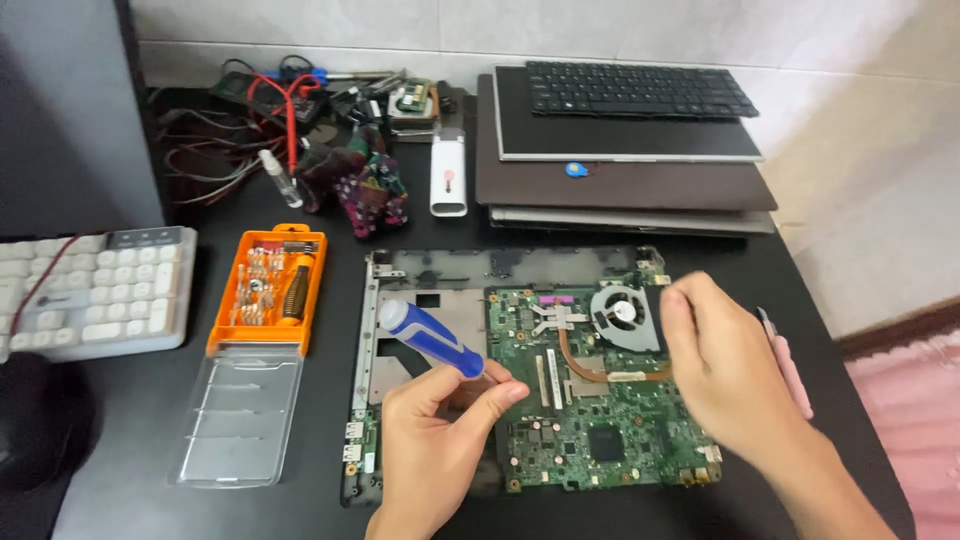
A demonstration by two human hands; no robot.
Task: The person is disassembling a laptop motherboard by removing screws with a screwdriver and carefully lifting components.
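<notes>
My left hand (437, 440) grips a blue and white screwdriver (430, 338), its handle pointing up and to the left, its tip hidden behind my fingers over the left part of a green laptop motherboard (590, 440). The motherboard sits in an opened dark laptop base (400, 310) and carries a round cooling fan (625, 315) with a copper heat pipe (585, 365). My right hand (725, 370) rests on the board's right side, fingers bent next to the fan, holding nothing that I can see.
An orange screwdriver bit case (268, 290) lies open with its clear lid (240, 415) to the left. A white keyboard (95, 292) sits at far left. Stacked laptop parts and a black keyboard (640, 90) stand at the back. Cables, a white stick-shaped device (449, 175), pink tweezers (790, 370).
</notes>
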